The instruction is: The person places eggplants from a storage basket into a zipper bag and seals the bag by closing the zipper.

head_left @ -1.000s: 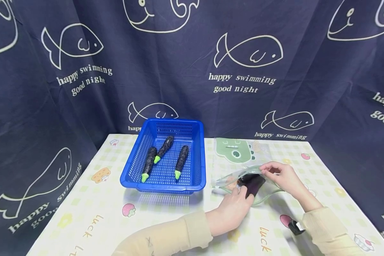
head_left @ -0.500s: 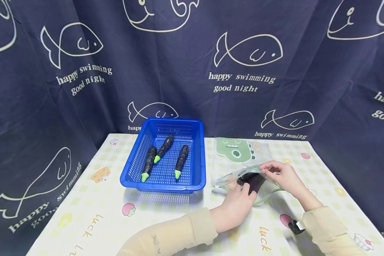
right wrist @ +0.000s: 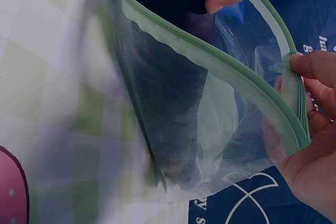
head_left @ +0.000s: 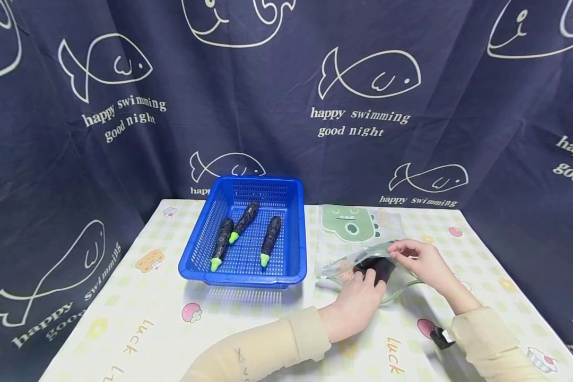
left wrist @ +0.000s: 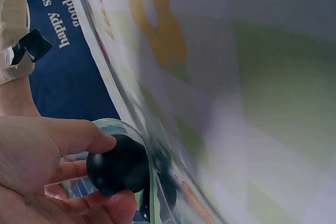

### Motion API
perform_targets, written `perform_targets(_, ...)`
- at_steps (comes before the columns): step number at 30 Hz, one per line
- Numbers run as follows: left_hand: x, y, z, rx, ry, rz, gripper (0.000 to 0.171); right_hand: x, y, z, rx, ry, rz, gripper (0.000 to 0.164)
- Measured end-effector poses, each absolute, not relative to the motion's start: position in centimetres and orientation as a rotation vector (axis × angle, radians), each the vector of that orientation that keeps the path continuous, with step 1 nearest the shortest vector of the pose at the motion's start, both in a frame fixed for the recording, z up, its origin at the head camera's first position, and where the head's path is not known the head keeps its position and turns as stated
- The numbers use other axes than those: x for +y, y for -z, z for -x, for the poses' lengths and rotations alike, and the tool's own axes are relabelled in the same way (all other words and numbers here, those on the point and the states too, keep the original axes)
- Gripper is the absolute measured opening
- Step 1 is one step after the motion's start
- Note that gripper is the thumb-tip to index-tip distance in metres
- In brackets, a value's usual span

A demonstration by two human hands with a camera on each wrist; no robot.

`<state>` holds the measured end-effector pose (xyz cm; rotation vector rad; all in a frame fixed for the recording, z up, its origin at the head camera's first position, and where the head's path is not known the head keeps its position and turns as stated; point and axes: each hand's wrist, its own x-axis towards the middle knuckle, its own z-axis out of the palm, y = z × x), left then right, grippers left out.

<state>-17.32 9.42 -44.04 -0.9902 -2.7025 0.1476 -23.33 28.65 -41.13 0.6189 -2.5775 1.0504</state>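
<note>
In the head view, my left hand grips a glossy dark purple eggplant at the mouth of a clear zip bag. The left wrist view shows thumb and fingers round the eggplant's rounded end. My right hand pinches the bag's far rim, holding the mouth apart. Seen from the right wrist, the green zip strip curves around the eggplant, whose far part shows through the clear plastic. A green cartoon print marks the bag's back part, flat on the table.
A blue perforated basket stands left of the bag. Three slim dark eggplants with bright green ends, one of them here, lie in it. A dark blue fish-print curtain hangs right behind the table. A small black device sits at the right cuff.
My left hand has moved slightly right and farther into the bag's mouth with the eggplant, less of which shows now. The right hand stays at the rim; the basket has not moved.
</note>
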Motion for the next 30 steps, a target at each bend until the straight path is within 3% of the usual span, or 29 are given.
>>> perform_targets(30,11.1,44.6,19.0,-2.656,-0.133,0.893,0.037,28.7,40.3,23.4,-2.603,-1.080,-0.595,0.009)
